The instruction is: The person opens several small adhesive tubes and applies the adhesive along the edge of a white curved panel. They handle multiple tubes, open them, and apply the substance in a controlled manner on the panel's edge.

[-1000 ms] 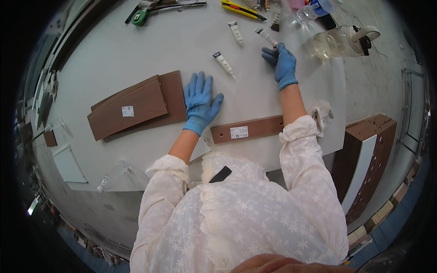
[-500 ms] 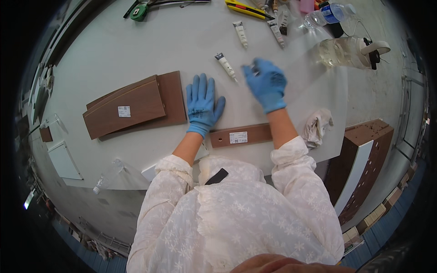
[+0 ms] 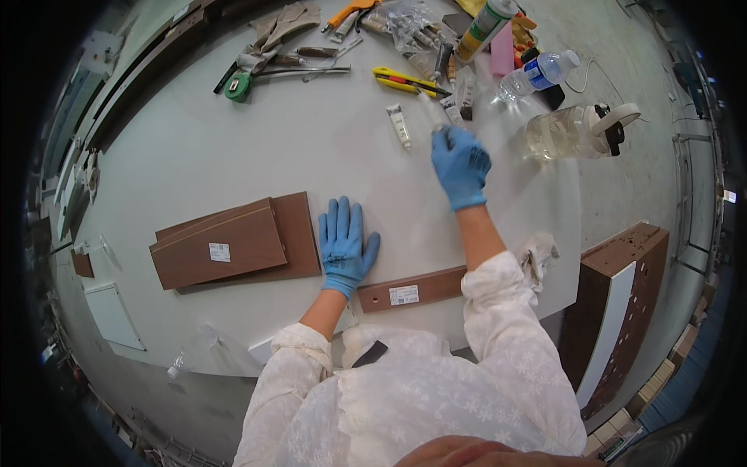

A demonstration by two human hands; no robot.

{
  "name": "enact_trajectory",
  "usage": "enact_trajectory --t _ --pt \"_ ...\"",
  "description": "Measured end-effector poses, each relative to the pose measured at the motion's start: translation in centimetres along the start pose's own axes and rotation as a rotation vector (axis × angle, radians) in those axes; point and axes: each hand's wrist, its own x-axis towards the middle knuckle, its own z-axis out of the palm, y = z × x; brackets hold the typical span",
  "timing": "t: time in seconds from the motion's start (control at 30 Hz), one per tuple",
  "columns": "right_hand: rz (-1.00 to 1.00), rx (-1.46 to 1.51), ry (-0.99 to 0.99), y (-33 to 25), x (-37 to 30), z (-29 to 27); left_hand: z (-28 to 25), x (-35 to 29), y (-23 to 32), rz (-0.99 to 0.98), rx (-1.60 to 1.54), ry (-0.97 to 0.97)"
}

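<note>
My left hand (image 3: 344, 245), in a blue work glove, lies flat with fingers spread on the white tabletop (image 3: 210, 167), beside the stacked brown boards (image 3: 226, 245). My right hand (image 3: 461, 165), gloved likewise, is closed at the far right around the end of a small white squeeze tube (image 3: 430, 110), which is smeared by motion. Left of it lies a second white tube (image 3: 398, 127); just beyond it is another tube (image 3: 452, 110). A narrow brown board (image 3: 412, 290) with a white label and a small hole lies between my forearms.
Farther back lie a yellow utility knife (image 3: 405, 80), a green tape measure (image 3: 238, 87) and a bag of tubes (image 3: 416, 27). Bottles (image 3: 541, 74) and a clear jug (image 3: 566, 134) stand at right. A crumpled cloth (image 3: 537, 261) sits near the right edge, brown panels (image 3: 615, 311) beyond it.
My right hand has taken up the squeeze tube that lay on the table and moved it away toward the other tubes. My left hand stays flat. The view has tilted farther up the table.
</note>
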Motion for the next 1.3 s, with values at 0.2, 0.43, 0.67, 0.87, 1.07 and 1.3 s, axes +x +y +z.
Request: enact_trajectory --t 0.2,0.43,0.67,0.87,1.07,1.3 --pt "0.104 -0.089 0.034 -0.3 11.3 2.9 0.2 0.0 0.0 -0.015 -0.019 -0.008" --pt "-0.012 -0.151 0.027 -0.9 20.0 8.7 -0.1 0.1 -0.1 -0.001 -0.004 -0.022" --pt "-0.305 0.050 0.372 -0.2 17.6 9.1 0.0 0.2 -0.2 -0.002 -0.022 -0.008" --pt "-0.153 -0.325 -0.273 -2.6 5.7 4.8 0.0 0.2 -0.1 -0.008 -0.025 0.004" --pt "0.108 0.045 -0.558 -3.3 3.5 4.1 0.3 -0.4 -0.3 -0.004 -0.025 0.037" --pt "0.491 1.325 -0.624 -8.1 -4.1 -5.2 -1.0 0.0 0.0 -0.029 -0.217 0.178"
